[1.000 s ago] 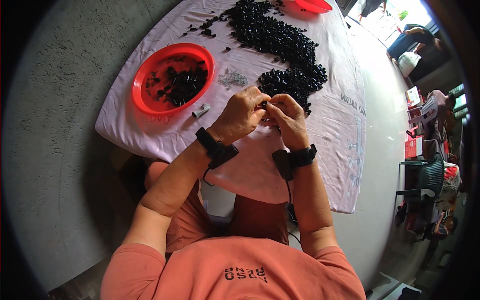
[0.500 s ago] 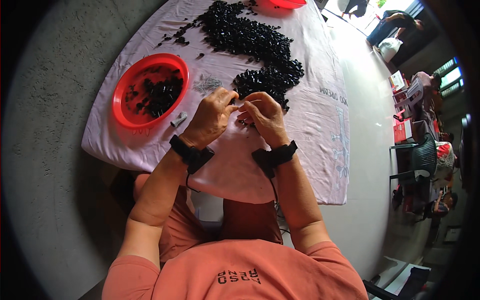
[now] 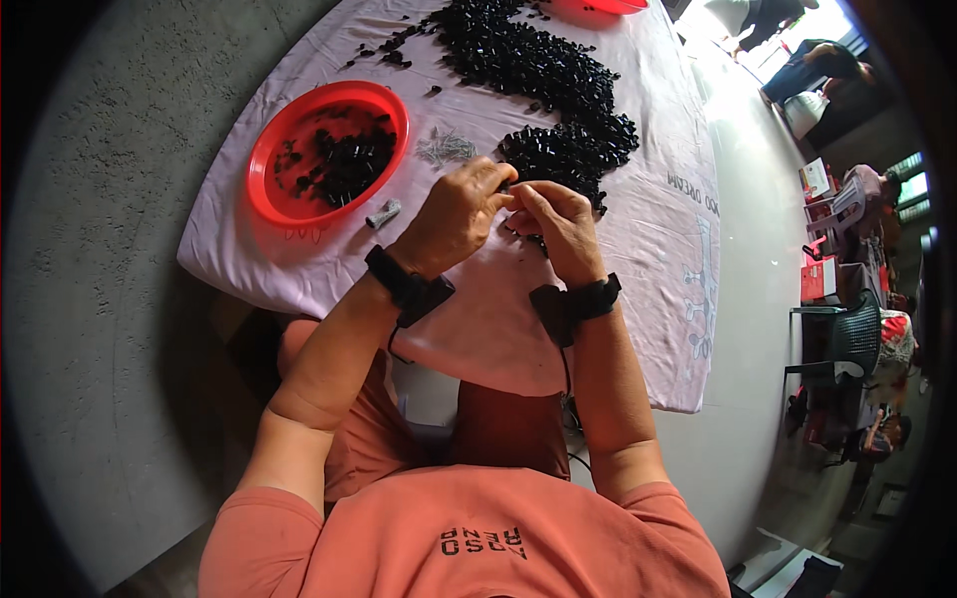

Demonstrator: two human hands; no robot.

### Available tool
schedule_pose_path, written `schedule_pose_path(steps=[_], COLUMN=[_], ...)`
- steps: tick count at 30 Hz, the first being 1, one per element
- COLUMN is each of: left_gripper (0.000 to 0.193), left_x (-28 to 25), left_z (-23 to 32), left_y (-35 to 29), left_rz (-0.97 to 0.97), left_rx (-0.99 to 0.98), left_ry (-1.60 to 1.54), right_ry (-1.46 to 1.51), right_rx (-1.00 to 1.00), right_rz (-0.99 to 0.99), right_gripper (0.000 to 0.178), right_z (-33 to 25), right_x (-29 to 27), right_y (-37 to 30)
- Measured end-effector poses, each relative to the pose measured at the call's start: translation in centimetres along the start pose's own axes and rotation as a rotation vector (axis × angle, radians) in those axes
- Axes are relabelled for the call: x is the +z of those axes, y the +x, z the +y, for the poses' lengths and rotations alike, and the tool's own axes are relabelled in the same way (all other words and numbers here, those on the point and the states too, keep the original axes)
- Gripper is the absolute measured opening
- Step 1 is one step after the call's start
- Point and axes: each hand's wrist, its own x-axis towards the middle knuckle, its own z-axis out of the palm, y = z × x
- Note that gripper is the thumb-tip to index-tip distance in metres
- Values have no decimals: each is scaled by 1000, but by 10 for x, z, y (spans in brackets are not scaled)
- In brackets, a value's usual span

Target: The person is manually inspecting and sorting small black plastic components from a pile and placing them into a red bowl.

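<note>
Over the cloth, my left hand [image 3: 461, 217] and my right hand [image 3: 561, 227] meet fingertip to fingertip. The left one is closed in a pinch, with a small black piece [image 3: 511, 185] showing at its fingertips. Thumb and fingers of the right are pressed together too; what they hold is too small to make out. Just beyond them lies a large pile of shiny small black pieces [image 3: 558, 154]. A few loose ones sit under the right hand. Beside the left hand is a little heap of thin grey metal pins [image 3: 446, 148].
A red basin [image 3: 261, 179] with more black pieces stands on the left of the pink cloth-covered table [image 3: 478, 329]. Near it lies a small grey cylindrical object [image 3: 383, 213]. Another red container [image 3: 608, 5] shows at the far edge. A green chair [image 3: 853, 334] and other people are off right.
The table and both hands sit slightly farther right in the picture, as the view has shifted. My hands stay together, with the fingertips drawn closer to each other.
</note>
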Motion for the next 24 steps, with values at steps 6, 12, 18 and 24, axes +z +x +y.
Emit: schedule_pose_path(steps=[6, 12, 18, 24], left_gripper=[26, 32, 35, 27], left_x=[8, 10, 10, 8], left_z=[2, -2, 1, -2], left_y=[-2, -4, -5, -3], left_rz=[-50, -49, -36, -22], left_rx=[28, 58, 49, 37], left_ry=[-92, -65, -44, -47], right_ry=[13, -68, -36, 79], right_rx=[-12, -40, -9, -49], right_rz=[-25, -28, -33, -43], right_gripper=[23, 20, 19, 27], right_z=[5, 8, 5, 1], right_x=[-7, -12, -8, 0], right_y=[-1, 2, 2, -1])
